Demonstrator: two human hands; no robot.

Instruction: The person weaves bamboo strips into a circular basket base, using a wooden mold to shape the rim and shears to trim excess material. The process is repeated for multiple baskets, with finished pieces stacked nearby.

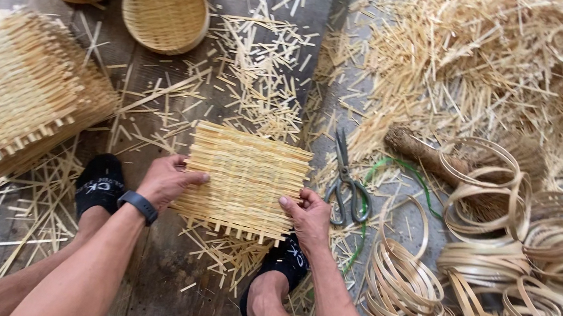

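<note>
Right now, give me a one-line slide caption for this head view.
Both hands, left hand and right hand, grip a square woven bamboo mat above a scrap-strewn floor, scissors alongside.

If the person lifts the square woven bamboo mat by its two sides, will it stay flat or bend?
The woven mat probably flexes slightly: its strips look thin. It seems light, since the left hand and right hand hold only its edges. Loose strip ends may slide out.

A basket-weaving workshop: bamboo offcuts (458, 51) litter the plank floor (160, 288) beside coiled hoops (499, 284) and stacked woven mats (8, 90).
</note>
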